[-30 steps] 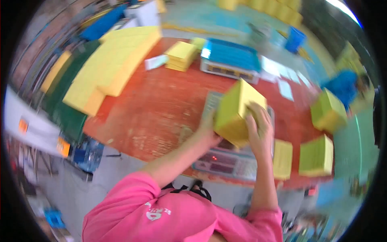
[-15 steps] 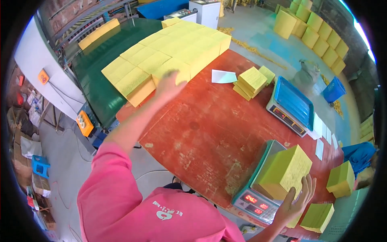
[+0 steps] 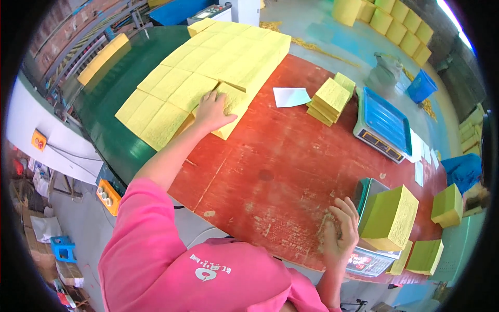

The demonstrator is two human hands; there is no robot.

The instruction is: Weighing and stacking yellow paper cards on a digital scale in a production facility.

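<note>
Many yellow paper stacks [image 3: 179, 91] lie packed together at the far left, across a green belt and a red table. My left hand [image 3: 210, 112] is at their near edge, gripping one stack [image 3: 232, 97], fingers over its left side and thumb on its right. Gaps show between that stack and its neighbours. My right hand [image 3: 341, 231] hovers empty beside the near digital scale [image 3: 370, 262], fingers bent and apart. On this scale sits a thick yellow paper block [image 3: 391, 216], tilted in view; the hand is apart from it.
A second scale with a blue tray [image 3: 385, 122] stands farther back, by small yellow stacks [image 3: 331, 99] and a white paper slip [image 3: 290, 97]. More yellow blocks [image 3: 447, 205] sit at the right. An orange button box [image 3: 108, 197] is at the left table edge.
My left hand has closed on a stack at the pile's edge and shifted it out of line. My right hand has left the block on the scale and moved left.
</note>
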